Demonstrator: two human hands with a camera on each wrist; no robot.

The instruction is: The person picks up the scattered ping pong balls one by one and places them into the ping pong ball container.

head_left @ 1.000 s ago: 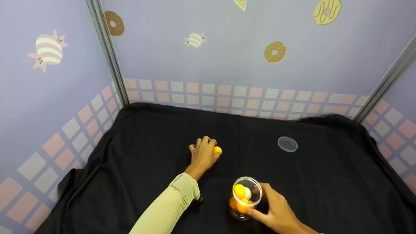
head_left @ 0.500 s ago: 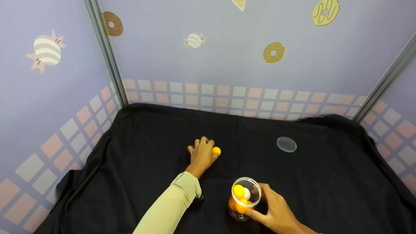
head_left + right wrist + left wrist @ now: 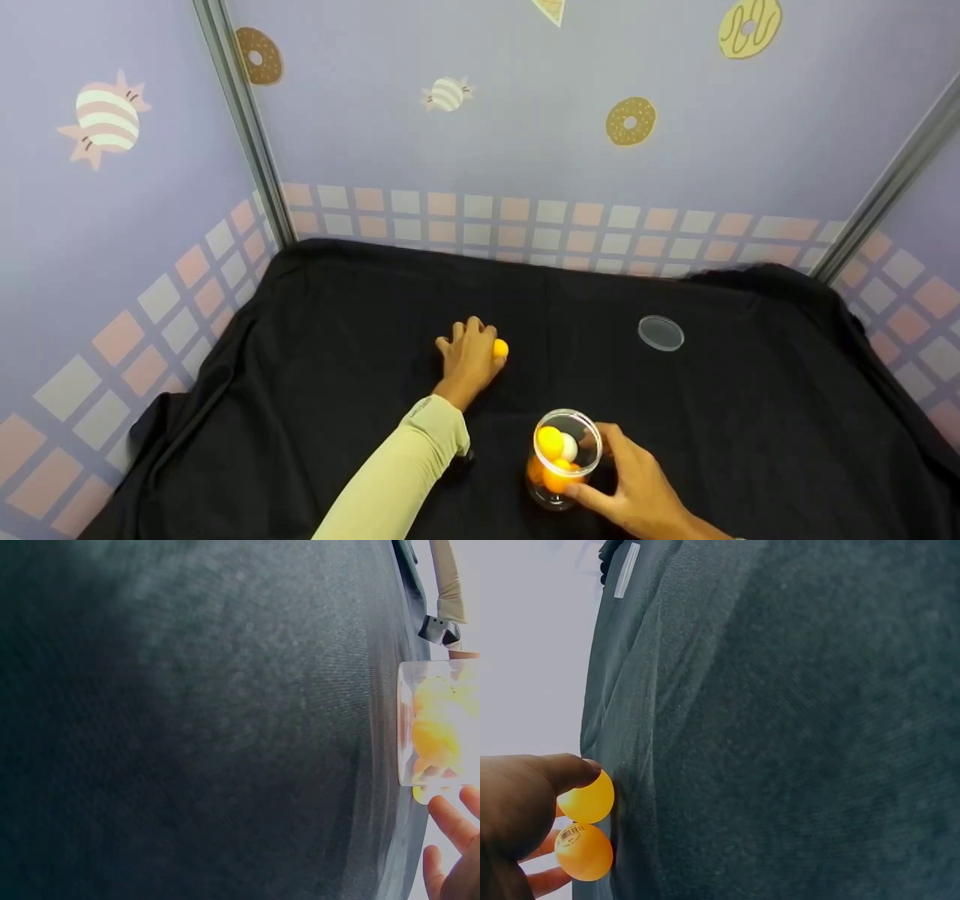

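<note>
Two orange ping-pong balls lie in my left hand at the middle of the black cloth. In the left wrist view the thumb presses on the upper ball, and the lower ball sits against the other fingers. The head view shows just one ball beside the thumb; the hand hides the other. My right hand holds a clear round jar, thumb in front and fingers behind. Inside the uncovered, upright jar are several orange balls and a white ball.
A clear round lid lies on the black cloth at the back right. Behind the cloth stand printed lilac wall panels with metal corner posts. The left sleeve reaches across, left of the jar.
The left forearm has shifted slightly, with the hand still at the two balls. The head view has drifted a little. The right hand and jar stay in place.
</note>
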